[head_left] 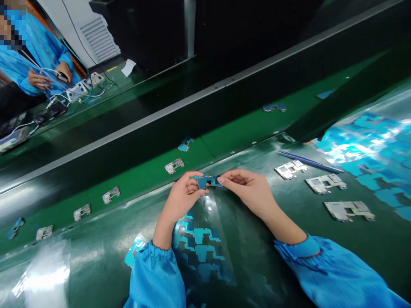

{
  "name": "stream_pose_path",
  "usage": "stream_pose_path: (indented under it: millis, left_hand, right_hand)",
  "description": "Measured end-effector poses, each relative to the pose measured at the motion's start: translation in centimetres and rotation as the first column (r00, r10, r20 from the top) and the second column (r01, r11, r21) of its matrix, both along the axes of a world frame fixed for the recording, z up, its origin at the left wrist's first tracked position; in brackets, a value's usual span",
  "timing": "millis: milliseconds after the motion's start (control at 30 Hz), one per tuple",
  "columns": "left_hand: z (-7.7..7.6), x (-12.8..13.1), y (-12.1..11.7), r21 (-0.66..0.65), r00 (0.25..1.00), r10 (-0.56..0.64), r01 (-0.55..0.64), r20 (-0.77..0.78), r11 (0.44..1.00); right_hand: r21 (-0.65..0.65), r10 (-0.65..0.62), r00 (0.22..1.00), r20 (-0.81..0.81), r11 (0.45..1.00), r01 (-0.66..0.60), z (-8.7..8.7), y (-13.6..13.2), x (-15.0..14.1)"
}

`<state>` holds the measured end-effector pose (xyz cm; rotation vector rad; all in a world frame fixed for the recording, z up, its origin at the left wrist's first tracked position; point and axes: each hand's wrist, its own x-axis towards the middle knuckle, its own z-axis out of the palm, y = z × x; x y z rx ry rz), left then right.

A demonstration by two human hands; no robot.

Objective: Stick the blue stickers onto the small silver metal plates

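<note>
My left hand (pixel 183 197) and my right hand (pixel 248 188) meet over the green work surface (pixel 96 256), and both pinch one small blue-covered metal part (pixel 207 182) between their fingertips. The left fingers curl round its left end, the right thumb and forefinger grip its right end. Below my wrists lies a clear sheet with several blue film shapes (pixel 201 248). Three bare silvery metal parts (pixel 326 183) lie in a row to the right of my right hand.
A green conveyor belt (pixel 144 171) runs diagonally beyond my hands and carries several silvery parts (pixel 174 165) and blue-covered ones (pixel 185 143). A blue rod-like tool (pixel 308 160) lies at the right. Shiny film sheets (pixel 369 145) cover the far right. Another person's hands (pixel 53 75) work at the far left.
</note>
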<state>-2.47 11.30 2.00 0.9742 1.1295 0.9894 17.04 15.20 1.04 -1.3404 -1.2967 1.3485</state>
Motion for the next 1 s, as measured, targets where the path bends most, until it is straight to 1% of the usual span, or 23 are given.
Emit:
stream_pose_path:
  millis: [500, 1000]
  left_hand:
    - [-0.17, -0.12, -0.01, 0.014, 1.000, -0.014, 0.014, 0.000, 1.000]
    - [-0.14, 0.06, 0.06, 0.000, 1.000, -0.004, 0.004, -0.012, 1.000]
  right_hand:
    - [-0.004, 0.006, 1.000, -0.025, 1.000, -0.006, -0.22, 0.06, 0.01]
    - [-0.003, -0.001, 1.000, -0.001, 1.000, 0.001, 0.30, 0.03, -0.15]
